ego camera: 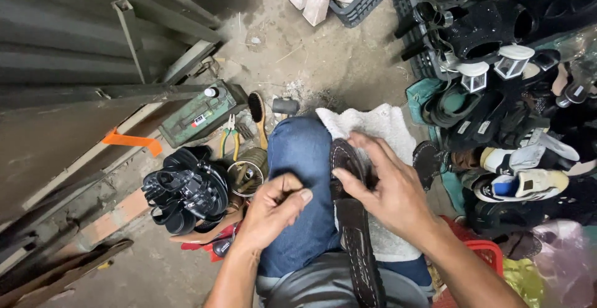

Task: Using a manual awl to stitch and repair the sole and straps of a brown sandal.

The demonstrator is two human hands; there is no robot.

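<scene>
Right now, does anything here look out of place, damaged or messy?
Nothing looks damaged. The dark shoe lies sole-up on the white towel over the lap, under the right hand; the left hand rests on the knee. To the right, a shoe pile is heaped loosely.

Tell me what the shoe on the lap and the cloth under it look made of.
Shoe: dark brown leather by its look, matte, with light stitching along the sole edge; it could be synthetic. Cloth: white terry towelling, its surface nubbly and looped.
</scene>
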